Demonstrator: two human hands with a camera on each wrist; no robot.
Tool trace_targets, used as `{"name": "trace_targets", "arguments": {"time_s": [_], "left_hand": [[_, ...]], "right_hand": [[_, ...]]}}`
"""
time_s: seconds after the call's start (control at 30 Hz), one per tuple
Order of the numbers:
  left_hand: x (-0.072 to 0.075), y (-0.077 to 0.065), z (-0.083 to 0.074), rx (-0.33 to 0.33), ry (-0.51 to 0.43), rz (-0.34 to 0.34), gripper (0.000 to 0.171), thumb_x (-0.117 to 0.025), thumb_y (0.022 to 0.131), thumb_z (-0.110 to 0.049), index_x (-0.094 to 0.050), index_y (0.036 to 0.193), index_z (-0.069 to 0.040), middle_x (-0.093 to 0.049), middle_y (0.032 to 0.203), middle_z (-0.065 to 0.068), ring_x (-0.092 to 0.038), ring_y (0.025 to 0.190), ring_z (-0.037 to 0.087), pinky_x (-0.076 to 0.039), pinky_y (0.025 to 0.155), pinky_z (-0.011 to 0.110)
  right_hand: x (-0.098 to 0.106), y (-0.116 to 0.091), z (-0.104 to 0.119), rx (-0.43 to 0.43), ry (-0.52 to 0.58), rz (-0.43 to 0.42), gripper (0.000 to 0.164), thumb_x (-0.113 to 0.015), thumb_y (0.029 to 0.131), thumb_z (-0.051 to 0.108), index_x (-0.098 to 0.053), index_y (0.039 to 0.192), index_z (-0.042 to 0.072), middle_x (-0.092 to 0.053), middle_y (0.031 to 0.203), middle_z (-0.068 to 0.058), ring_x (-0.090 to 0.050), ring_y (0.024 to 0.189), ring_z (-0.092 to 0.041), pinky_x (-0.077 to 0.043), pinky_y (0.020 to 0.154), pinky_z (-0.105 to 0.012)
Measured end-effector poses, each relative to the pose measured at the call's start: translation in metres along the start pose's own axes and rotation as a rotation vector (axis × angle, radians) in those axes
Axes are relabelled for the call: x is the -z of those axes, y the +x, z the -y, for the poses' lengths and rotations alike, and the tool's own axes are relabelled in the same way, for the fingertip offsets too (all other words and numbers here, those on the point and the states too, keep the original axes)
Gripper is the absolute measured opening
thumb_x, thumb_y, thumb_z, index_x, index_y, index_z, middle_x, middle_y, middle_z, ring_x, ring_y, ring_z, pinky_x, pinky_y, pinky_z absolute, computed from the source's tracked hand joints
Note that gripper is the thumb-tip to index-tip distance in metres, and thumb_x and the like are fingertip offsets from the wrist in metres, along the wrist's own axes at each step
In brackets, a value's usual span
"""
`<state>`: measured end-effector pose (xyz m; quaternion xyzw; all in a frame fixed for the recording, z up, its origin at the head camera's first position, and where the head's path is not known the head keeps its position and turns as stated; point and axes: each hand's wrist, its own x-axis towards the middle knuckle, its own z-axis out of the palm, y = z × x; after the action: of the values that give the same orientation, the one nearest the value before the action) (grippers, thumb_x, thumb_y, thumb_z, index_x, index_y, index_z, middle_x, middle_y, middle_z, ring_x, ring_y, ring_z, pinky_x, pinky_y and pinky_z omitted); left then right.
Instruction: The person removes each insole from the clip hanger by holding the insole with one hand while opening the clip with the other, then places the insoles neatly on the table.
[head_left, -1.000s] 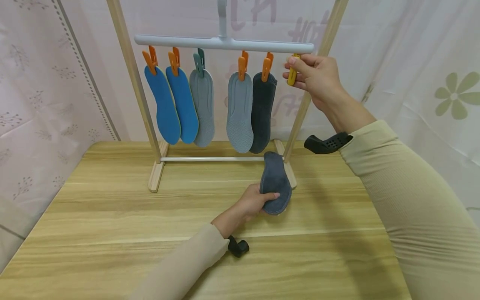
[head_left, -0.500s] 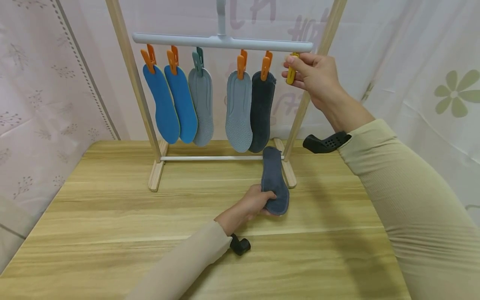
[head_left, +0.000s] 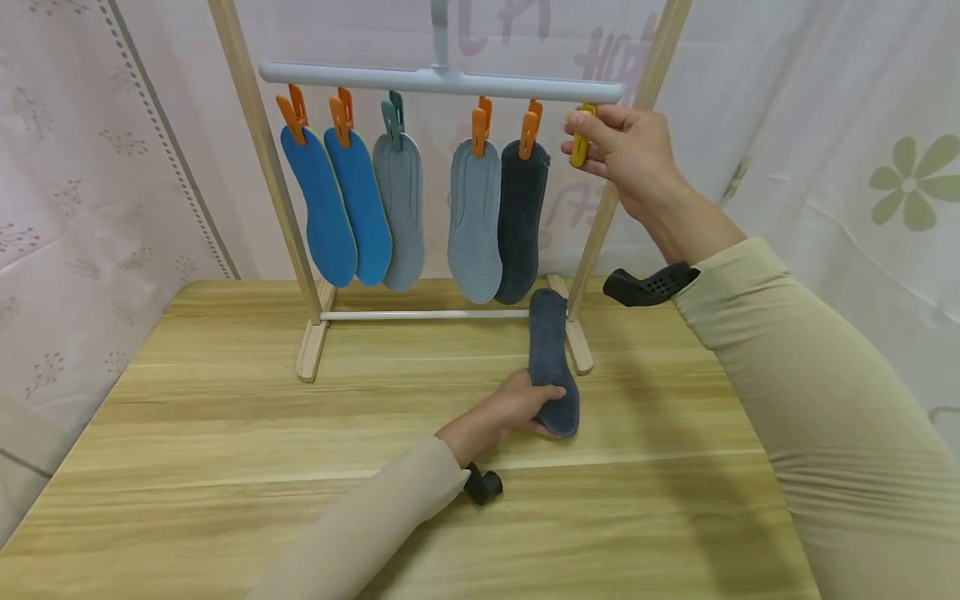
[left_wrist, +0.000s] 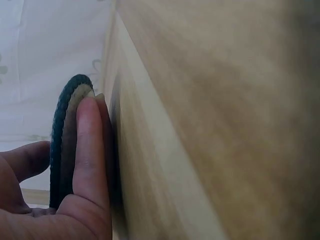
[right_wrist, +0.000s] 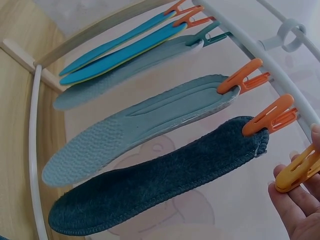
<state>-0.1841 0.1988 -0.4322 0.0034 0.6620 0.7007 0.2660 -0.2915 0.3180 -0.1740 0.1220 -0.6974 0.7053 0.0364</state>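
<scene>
The left hand (head_left: pixel 517 402) pinches a dark-grey fabric insole (head_left: pixel 549 342). Far right, the right hand (head_left: pixel 636 152) pinches a yellow plastic clip (head_left: pixel 580 148).

The table (head_left: pixel 225 467) has a pale wooden top with yellowish grain running roughly from left edge to right edge, and its far left corner is rounded. Near the far edge stands a wooden rack (head_left: pixel 264 142), its left foot (head_left: pixel 308 357) and right foot (head_left: pixel 579 348) both set on the tabletop, while toward the right edge a soft, long shadow (head_left: pixel 678 450) falls across the wood
</scene>
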Motion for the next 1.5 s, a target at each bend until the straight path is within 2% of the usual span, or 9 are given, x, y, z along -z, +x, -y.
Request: {"name": "trace_targets", "arguments": {"time_s": [0.33,0.7,0.97,1.1,1.23,1.3,1.37,1.43,1.5], "left_hand": [[-0.002,-0.003,-0.008,-0.001,0.145,-0.048,0.026,-0.058,0.103,-0.018,-0.059,0.12,0.002,-0.074,0.101,0.024,-0.076,0.085,0.037,-0.064,0.066,0.039],[0.008,-0.011,-0.03,0.068,0.366,-0.035,0.044,-0.059,0.104,-0.031,-0.053,0.129,0.005,-0.064,0.103,0.021,-0.072,0.095,0.037,-0.064,0.076,0.039],[0.021,-0.015,-0.046,0.032,0.548,0.01,0.06,-0.055,0.105,-0.038,-0.047,0.143,0.007,-0.065,0.117,0.026,-0.071,0.089,0.032,-0.063,0.081,0.042],[0.027,-0.017,-0.057,0.026,0.572,0.02,0.07,-0.052,0.105,-0.041,-0.03,0.156,0.002,-0.066,0.09,0.016,-0.059,0.065,0.02,-0.06,0.077,0.038],[0.031,-0.018,-0.063,-0.005,0.52,0.026,0.072,-0.052,0.105,-0.04,-0.023,0.16,-0.003,-0.055,0.075,0.007,-0.045,0.058,0.014,-0.05,0.074,0.036],[0.032,-0.017,-0.066,-0.041,0.486,0.015,0.07,-0.053,0.105,-0.039,-0.024,0.16,-0.005,-0.061,0.09,0.01,-0.046,0.062,0.015,-0.047,0.075,0.036],[0.033,-0.015,-0.069,-0.097,0.465,-0.009,0.067,-0.054,0.105,-0.037,-0.027,0.16,-0.007,-0.063,0.109,0.011,-0.057,0.073,0.016,-0.052,0.08,0.036],[0.033,-0.014,-0.072,-0.163,0.433,-0.043,0.064,-0.056,0.105,-0.035,-0.031,0.158,-0.009,-0.056,0.136,0.016,-0.065,0.096,0.025,-0.055,0.088,0.039],[0.032,-0.013,-0.075,-0.246,0.406,-0.076,0.061,-0.058,0.104,-0.032,-0.035,0.157,-0.01,-0.05,0.148,0.016,-0.063,0.12,0.031,-0.056,0.096,0.042]], "right_hand": [[-0.002,0.002,0.002,-0.022,0.006,0.002,0.048,-0.078,0.088,0.024,-0.068,0.129,0.002,-0.072,0.1,-0.001,-0.074,0.088,-0.017,-0.06,0.079,-0.023],[-0.001,0.001,0.005,-0.028,-0.003,0.014,0.049,-0.079,0.087,0.025,-0.068,0.13,0.006,-0.072,0.106,-0.002,-0.074,0.091,-0.017,-0.06,0.085,-0.025],[0.004,0.001,0.002,-0.025,0.014,0.022,0.052,-0.079,0.087,0.025,-0.066,0.133,0.005,-0.071,0.111,-0.004,-0.074,0.094,-0.018,-0.059,0.086,-0.026],[0.008,0.001,0.002,-0.022,0.016,0.028,0.053,-0.08,0.086,0.026,-0.066,0.133,0.005,-0.071,0.115,-0.006,-0.074,0.095,-0.018,-0.059,0.084,-0.024],[0.009,0.001,0.002,-0.025,0.023,0.033,0.054,-0.08,0.086,0.027,-0.066,0.134,0.005,-0.071,0.115,-0.006,-0.074,0.095,-0.018,-0.059,0.085,-0.024],[0.008,0.001,0.002,-0.021,0.027,0.037,0.053,-0.08,0.086,0.026,-0.066,0.133,0.004,-0.071,0.114,-0.005,-0.074,0.096,-0.02,-0.059,0.085,-0.025],[0.007,0.0,0.002,-0.018,0.031,0.042,0.052,-0.08,0.086,0.026,-0.066,0.132,0.004,-0.071,0.112,-0.005,-0.073,0.097,-0.02,-0.06,0.085,-0.024],[0.007,0.0,0.001,-0.01,0.031,0.048,0.05,-0.08,0.086,0.025,-0.068,0.13,0.004,-0.071,0.11,-0.004,-0.073,0.097,-0.021,-0.06,0.082,-0.023],[0.008,-0.001,-0.001,-0.004,0.033,0.054,0.05,-0.08,0.086,0.025,-0.068,0.129,0.004,-0.072,0.109,-0.003,-0.074,0.097,-0.021,-0.06,0.082,-0.022]]}}
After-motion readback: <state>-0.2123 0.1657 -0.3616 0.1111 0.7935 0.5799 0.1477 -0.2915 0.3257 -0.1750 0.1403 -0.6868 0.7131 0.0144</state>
